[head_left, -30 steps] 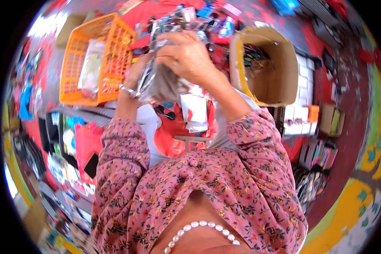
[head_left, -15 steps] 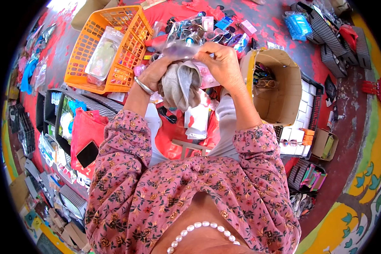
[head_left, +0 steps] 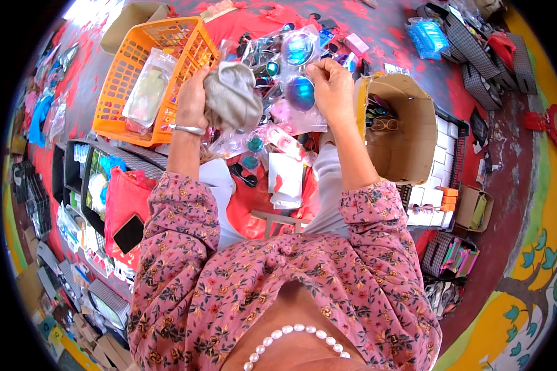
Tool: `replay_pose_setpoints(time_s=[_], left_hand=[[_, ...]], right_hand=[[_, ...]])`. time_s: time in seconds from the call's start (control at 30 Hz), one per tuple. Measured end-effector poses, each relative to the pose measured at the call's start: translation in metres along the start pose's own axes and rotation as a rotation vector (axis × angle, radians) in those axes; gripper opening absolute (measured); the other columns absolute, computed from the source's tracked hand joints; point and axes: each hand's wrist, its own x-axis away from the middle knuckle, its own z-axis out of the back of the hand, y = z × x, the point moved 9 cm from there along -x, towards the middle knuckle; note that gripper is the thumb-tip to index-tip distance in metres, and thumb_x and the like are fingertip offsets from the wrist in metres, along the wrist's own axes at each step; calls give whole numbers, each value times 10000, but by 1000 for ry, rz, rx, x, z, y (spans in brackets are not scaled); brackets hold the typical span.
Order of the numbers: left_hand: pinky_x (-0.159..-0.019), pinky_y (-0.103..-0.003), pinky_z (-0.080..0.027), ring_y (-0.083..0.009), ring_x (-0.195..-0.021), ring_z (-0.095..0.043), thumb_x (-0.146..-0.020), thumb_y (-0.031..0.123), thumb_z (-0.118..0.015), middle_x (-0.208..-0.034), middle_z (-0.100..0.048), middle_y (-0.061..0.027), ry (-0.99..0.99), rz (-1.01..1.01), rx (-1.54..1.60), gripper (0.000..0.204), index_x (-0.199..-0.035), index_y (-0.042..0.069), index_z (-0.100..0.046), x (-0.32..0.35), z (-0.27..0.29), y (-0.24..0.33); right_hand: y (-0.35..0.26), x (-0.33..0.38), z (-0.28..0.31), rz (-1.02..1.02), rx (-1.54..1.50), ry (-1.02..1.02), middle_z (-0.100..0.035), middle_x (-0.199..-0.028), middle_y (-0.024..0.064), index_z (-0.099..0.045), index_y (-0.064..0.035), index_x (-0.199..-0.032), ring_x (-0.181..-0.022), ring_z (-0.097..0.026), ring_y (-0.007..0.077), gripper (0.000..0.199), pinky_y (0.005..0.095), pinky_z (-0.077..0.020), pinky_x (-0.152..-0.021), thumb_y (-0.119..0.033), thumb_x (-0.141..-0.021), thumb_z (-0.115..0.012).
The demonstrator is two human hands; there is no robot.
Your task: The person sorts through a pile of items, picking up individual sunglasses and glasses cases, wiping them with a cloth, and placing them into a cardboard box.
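Note:
A pair of sunglasses (head_left: 301, 94) with round, blue-green mirrored lenses stands on end, one lens above the other. My right hand (head_left: 333, 89) pinches it near the middle from the right side; clear plastic shows around the lenses. Bunched in my left hand (head_left: 194, 102) is a grey cloth (head_left: 235, 99), held apart from the sunglasses. The left fingertips are partly behind the cloth. Beneath both hands lies a heap of sunglasses and clear plastic sleeves. Dark sunglasses (head_left: 244, 175) and a white packet (head_left: 285, 179) lie closer to me, between my legs.
An orange plastic basket (head_left: 125, 59) holding clear packages stands at the left. To the right is an open cardboard box (head_left: 408, 145) with glasses inside, beside a black crate (head_left: 461, 142). A phone (head_left: 129, 234) lies on red cloth at my left.
My hands have moved apart. The cloth went left with my left hand, off the blurred item between my hands, and the sunglasses are now displayed upright in my right hand.

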Motion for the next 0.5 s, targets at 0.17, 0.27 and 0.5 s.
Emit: replay_pose_setpoints(time_s=[0.17, 0.27, 0.5], left_hand=[[-644, -244, -445, -97, -723, -552, -853, 218, -522, -838, -600, -38, 218, -273, -365, 254, -908, -6, -627, -1, -1, -8], [-576, -226, -417, -75, -646, -522, -845, 218, -534, -742, -591, -21, 246, -372, -367, 260, -836, -19, -641, 3, 3, -1], [-540, -288, -395, -102, -607, -502, -813, 241, -548, -656, -567, -45, 428, -363, -810, 281, -756, -25, -617, 1, 17, 24]], right_hand=[[-27, 23, -54, 193, 56, -148, -600, -673, 145, -594, 12, -788, -596, -576, 195, 75, 285, -439, -567, -53, -778, -557], [-4, 23, -62, -130, -375, -300, -593, -647, 77, -583, 0, -752, -558, -552, 156, 53, 268, -430, -536, -32, -777, -550], [4, 24, -44, -417, -1174, -400, -582, -779, 12, -581, -9, -851, -713, -535, 96, 53, 189, -435, -682, -2, -801, -565]])
